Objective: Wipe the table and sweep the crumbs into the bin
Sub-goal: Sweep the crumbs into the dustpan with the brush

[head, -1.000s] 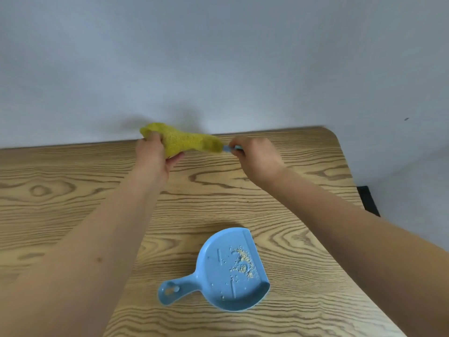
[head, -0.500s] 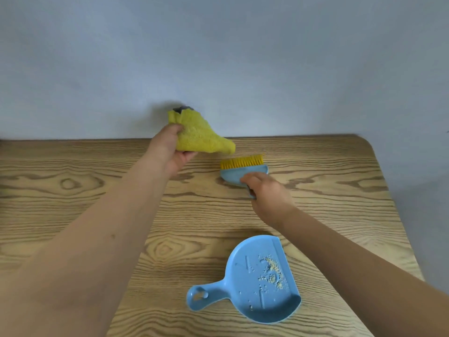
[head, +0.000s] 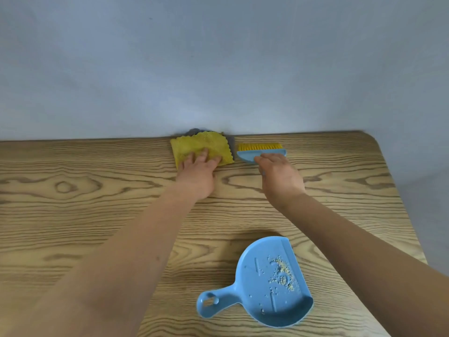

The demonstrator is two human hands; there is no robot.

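A yellow cloth [head: 201, 145] lies spread flat at the far edge of the wooden table [head: 97, 215]. My left hand [head: 199, 171] presses on it with straight fingers. Just to its right lies a small blue brush [head: 261, 153] with yellow bristles pointing at the wall. My right hand [head: 279, 176] lies over the brush's handle with relaxed fingers, hiding most of it. Nearer to me a blue dustpan [head: 257, 288] rests on the table with a small heap of crumbs [head: 283, 273] inside.
A plain grey-blue wall [head: 218, 69] rises directly behind the table's far edge. The table's right edge curves away at a rounded corner [head: 371, 139]. A dark grey bit shows behind the cloth. No bin is in view.
My left hand has lowered the bunched cloth and spread it flat on the table. My right hand has laid the brush down by the far edge and loosened its grip.
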